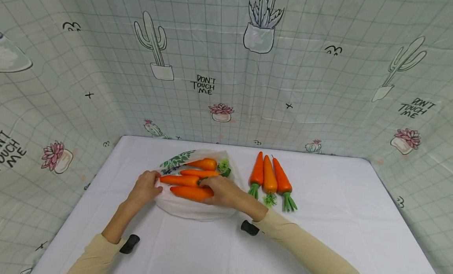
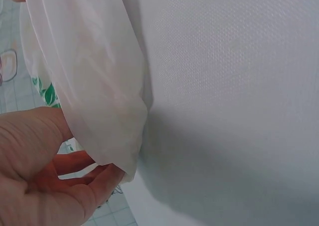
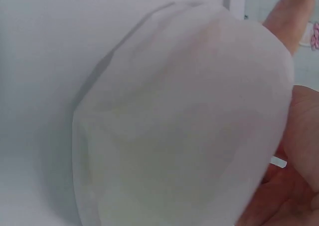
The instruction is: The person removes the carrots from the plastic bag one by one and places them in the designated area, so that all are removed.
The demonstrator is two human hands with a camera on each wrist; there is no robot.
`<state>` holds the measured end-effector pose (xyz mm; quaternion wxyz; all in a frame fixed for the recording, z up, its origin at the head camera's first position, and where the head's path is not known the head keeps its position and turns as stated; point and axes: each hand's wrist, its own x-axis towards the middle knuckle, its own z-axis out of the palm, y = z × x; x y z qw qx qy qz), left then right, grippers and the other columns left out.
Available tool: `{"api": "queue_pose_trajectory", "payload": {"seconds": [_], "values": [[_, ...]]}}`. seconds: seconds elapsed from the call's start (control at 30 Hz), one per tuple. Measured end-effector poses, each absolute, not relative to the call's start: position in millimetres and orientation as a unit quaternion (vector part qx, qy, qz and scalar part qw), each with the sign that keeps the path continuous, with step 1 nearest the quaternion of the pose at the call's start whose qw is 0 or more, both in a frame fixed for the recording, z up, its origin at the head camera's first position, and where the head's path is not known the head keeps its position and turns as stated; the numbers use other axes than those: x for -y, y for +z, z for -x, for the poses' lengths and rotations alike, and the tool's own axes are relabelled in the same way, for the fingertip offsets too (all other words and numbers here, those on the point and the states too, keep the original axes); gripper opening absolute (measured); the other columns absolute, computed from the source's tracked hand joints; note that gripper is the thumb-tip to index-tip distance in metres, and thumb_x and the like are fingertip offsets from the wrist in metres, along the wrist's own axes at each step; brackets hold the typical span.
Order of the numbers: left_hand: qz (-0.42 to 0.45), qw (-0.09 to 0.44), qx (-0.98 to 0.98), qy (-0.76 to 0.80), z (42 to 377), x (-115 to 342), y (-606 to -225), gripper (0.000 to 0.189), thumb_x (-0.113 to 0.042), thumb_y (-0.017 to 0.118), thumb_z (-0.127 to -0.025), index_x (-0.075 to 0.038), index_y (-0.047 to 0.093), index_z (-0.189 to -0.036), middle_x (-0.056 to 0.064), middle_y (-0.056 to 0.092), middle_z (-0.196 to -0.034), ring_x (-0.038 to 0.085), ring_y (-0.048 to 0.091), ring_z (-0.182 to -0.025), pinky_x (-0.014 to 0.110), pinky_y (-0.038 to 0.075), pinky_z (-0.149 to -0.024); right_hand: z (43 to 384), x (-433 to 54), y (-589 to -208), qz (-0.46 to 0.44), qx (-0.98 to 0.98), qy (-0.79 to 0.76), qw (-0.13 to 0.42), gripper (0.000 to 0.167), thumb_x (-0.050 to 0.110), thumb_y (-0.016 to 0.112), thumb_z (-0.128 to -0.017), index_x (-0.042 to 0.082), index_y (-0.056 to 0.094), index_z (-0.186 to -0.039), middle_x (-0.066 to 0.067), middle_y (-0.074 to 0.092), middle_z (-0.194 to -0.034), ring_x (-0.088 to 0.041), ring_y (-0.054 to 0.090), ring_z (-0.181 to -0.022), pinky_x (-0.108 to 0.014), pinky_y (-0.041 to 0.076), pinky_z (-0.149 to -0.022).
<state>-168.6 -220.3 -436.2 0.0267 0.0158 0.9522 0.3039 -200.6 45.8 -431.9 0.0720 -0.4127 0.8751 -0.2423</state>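
Note:
A soft white bag (image 1: 196, 215) with green leaf print lies on the table, its mouth spread wide. Several orange carrots lie side by side in it, among them a front carrot (image 1: 189, 193) and another carrot (image 1: 180, 181) just behind. My left hand (image 1: 146, 186) holds the bag's left edge, thumb and fingers on either side of the white material (image 2: 107, 86) in the left wrist view. Reaching in from the right, my right hand (image 1: 221, 191) grips the front carrot's top end between thumb and fingers. In the right wrist view the bag's side (image 3: 189, 116) hides most of that grip.
Right of the bag, three carrots (image 1: 269, 179) lie together on the white tablecloth (image 1: 329, 211), green tops toward me. A grid-patterned curtain (image 1: 283, 81) with cactus drawings rises behind the table and along both sides. Black wrist-worn devices (image 1: 249, 228) hang under both forearms.

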Motion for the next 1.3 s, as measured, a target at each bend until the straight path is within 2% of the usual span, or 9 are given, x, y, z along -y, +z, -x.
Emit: {"api": "queue_pose_trajectory", "payload": {"seconds": [0.17, 0.47, 0.7, 1.03, 1.2, 1.3], "values": [[-0.012, 0.029, -0.948, 0.317, 170.1, 221.5, -438.7, 0.033, 0.006, 0.071, -0.086, 0.020, 0.059, -0.114, 0.025, 0.059, -0.099, 0.034, 0.054, -0.089, 0.050, 0.054, -0.086, 200.8, -58.4, -423.2, 0.377, -0.886, -0.250, 0.099, 0.041, 0.025, 0.082, -0.089, 0.006, 0.071, -0.124, -0.004, 0.071, -0.119, -0.017, 0.057, -0.094, -0.028, 0.048, -0.081], [-0.018, 0.032, -0.943, 0.332, 171.9, 224.0, -440.3, 0.033, 0.007, 0.070, -0.087, 0.020, 0.059, -0.114, 0.027, 0.061, -0.102, 0.035, 0.056, -0.092, 0.050, 0.054, -0.088, 204.9, -76.4, -414.2, 0.372, -0.871, -0.313, 0.071, 0.045, 0.021, 0.083, -0.089, 0.001, 0.068, -0.126, -0.006, 0.071, -0.114, -0.018, 0.061, -0.094, -0.032, 0.053, -0.088], [-0.030, 0.018, -0.944, 0.329, 172.6, 225.4, -442.9, 0.030, 0.006, 0.071, -0.087, 0.020, 0.060, -0.112, 0.025, 0.061, -0.098, 0.033, 0.056, -0.088, 0.047, 0.054, -0.084, 207.2, -89.8, -408.3, 0.319, -0.853, -0.406, 0.075, 0.051, 0.023, 0.080, -0.091, 0.001, 0.064, -0.134, -0.005, 0.071, -0.116, -0.016, 0.065, -0.101, -0.032, 0.058, -0.087], [-0.026, 0.012, -0.945, 0.327, 171.6, 225.9, -443.4, 0.029, 0.006, 0.072, -0.088, 0.019, 0.061, -0.111, 0.024, 0.061, -0.097, 0.032, 0.056, -0.087, 0.046, 0.055, -0.083, 209.8, -106.7, -403.6, 0.262, -0.830, -0.493, 0.002, 0.042, 0.020, 0.082, -0.089, 0.004, 0.069, -0.126, -0.008, 0.073, -0.113, -0.022, 0.071, -0.102, -0.030, 0.060, -0.084], [-0.028, 0.013, -0.945, 0.325, 171.4, 225.3, -444.3, 0.030, 0.006, 0.072, -0.088, 0.019, 0.061, -0.111, 0.024, 0.060, -0.096, 0.032, 0.055, -0.086, 0.045, 0.055, -0.082, 211.3, -117.6, -401.6, 0.205, -0.834, -0.513, -0.017, 0.040, 0.023, 0.082, -0.090, 0.008, 0.070, -0.125, -0.006, 0.074, -0.114, -0.021, 0.072, -0.101, -0.036, 0.059, -0.085], [-0.029, 0.011, -0.945, 0.326, 171.2, 224.4, -443.7, 0.029, 0.006, 0.071, -0.088, 0.019, 0.061, -0.111, 0.023, 0.060, -0.095, 0.031, 0.054, -0.085, 0.043, 0.054, -0.080, 213.1, -125.1, -399.8, 0.168, -0.827, -0.537, -0.010, 0.044, 0.027, 0.080, -0.091, 0.009, 0.068, -0.128, -0.006, 0.073, -0.117, -0.021, 0.071, -0.105, -0.042, 0.056, -0.092]]}}
